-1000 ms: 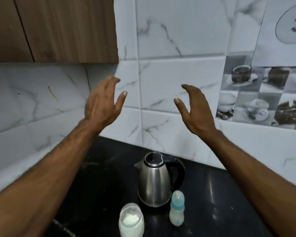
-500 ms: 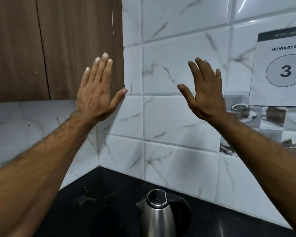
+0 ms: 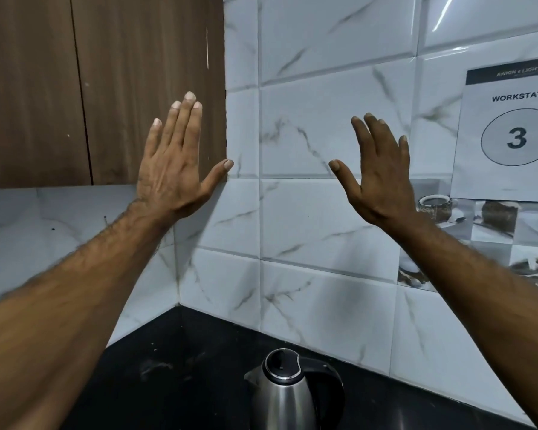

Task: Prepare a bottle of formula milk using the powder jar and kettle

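A steel kettle [image 3: 280, 395] with a black lid and black handle stands on the black counter [image 3: 174, 377] at the bottom centre, its lower part cut off by the frame edge. My left hand [image 3: 174, 169] is raised flat in front of the wall, fingers straight, holding nothing. My right hand [image 3: 376, 175] is raised beside it, fingers spread, also empty. Both hands are well above the kettle and apart from it. The powder jar and the bottle are out of view.
A brown wooden cabinet [image 3: 90, 88] hangs at the upper left. White marble-look tiles [image 3: 323, 135] cover the corner walls. A paper sign reading "Workstation 3" [image 3: 516, 135] is stuck on the right wall above tiles with cup pictures.
The view has tilted upward, so the jar and the bottle have dropped out of frame. Both hands rose and flattened with the fingers pointing up.
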Action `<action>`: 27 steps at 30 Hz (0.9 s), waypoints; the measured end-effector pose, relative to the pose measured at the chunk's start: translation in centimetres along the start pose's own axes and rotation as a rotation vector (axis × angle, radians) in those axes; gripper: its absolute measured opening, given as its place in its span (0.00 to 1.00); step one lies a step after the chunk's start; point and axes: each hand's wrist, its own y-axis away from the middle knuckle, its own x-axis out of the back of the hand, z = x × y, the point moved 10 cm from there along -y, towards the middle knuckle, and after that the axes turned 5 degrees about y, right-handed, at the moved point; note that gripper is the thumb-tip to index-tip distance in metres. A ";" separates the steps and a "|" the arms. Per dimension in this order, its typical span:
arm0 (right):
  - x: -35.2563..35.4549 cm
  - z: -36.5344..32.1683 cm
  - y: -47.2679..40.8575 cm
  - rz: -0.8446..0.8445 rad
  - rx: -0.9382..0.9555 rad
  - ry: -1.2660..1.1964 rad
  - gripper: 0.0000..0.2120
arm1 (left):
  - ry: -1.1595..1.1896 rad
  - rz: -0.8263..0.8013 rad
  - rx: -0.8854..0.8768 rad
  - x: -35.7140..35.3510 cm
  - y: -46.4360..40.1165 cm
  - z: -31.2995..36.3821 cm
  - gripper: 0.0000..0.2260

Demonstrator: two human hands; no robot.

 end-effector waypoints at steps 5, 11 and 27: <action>-0.4 -0.1 0.3 0.002 -0.003 -0.004 0.33 | -0.013 -0.004 0.003 -0.2 -0.1 0.5 0.40; -0.4 -0.4 -0.1 0.017 0.024 0.017 0.33 | -0.028 0.012 -0.006 -0.1 -0.1 0.3 0.39; 1.5 -0.8 0.0 0.110 -0.083 -0.233 0.28 | -0.031 -0.022 0.018 -0.7 0.9 -0.6 0.39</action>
